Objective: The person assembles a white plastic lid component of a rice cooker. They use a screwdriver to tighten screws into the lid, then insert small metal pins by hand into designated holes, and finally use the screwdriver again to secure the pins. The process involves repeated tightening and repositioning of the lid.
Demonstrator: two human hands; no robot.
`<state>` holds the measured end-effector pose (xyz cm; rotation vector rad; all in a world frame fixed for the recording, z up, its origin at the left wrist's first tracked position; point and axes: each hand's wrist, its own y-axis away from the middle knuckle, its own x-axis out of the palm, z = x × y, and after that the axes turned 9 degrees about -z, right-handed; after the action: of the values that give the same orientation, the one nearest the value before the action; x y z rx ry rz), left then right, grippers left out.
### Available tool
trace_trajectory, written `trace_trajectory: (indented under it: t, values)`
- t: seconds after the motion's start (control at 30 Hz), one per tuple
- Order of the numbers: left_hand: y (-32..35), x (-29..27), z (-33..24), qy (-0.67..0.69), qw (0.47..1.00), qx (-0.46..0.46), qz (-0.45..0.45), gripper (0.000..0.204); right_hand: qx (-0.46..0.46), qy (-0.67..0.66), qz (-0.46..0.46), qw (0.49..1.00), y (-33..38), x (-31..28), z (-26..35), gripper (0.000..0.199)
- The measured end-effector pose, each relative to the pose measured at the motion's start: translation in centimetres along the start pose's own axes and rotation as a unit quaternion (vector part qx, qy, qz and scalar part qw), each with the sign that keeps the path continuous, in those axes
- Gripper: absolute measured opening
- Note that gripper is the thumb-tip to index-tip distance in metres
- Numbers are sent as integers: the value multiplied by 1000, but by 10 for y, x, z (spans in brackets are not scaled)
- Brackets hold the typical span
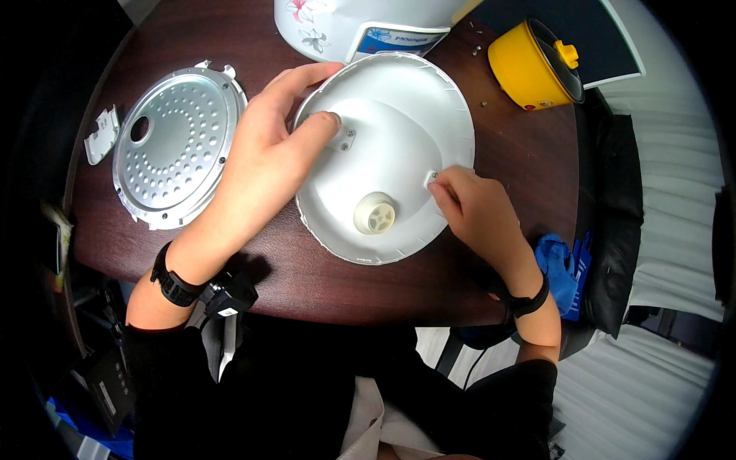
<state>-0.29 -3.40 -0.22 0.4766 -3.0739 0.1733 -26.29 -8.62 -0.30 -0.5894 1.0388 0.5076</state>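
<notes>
Blue-and-white label panel on the front of the white flowered cooker body, far desk edge. Small round label low on the yellow pot, right.

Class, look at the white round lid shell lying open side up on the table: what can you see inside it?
Inside the white lid shell sit a cream round vent piece and a small screwed bracket. The left hand and right hand cover parts of its rim and inner wall.

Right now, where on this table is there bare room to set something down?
Bare wood lies on the table between the white lid and the yellow pot, and along the near edge below the lid. It is crowded on the left, where the metal plate sits beside the left hand.
</notes>
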Motion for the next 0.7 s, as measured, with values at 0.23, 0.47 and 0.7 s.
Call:
trace_trajectory:
  t: [0.23, 0.47, 0.7]
  values:
    - [-1, 0, 1, -5, 1000, 3, 1, 44, -89, 120, -13, 989, 1, 4, 2, 17]
    - [0, 0, 1, -9, 1000, 21, 1, 43, -75, 146, -1, 986, 3, 5, 5, 16]
    - [0, 1, 2, 4, 1000, 24, -1, 43, -105, 148, 19, 983, 1, -2, 5, 13]
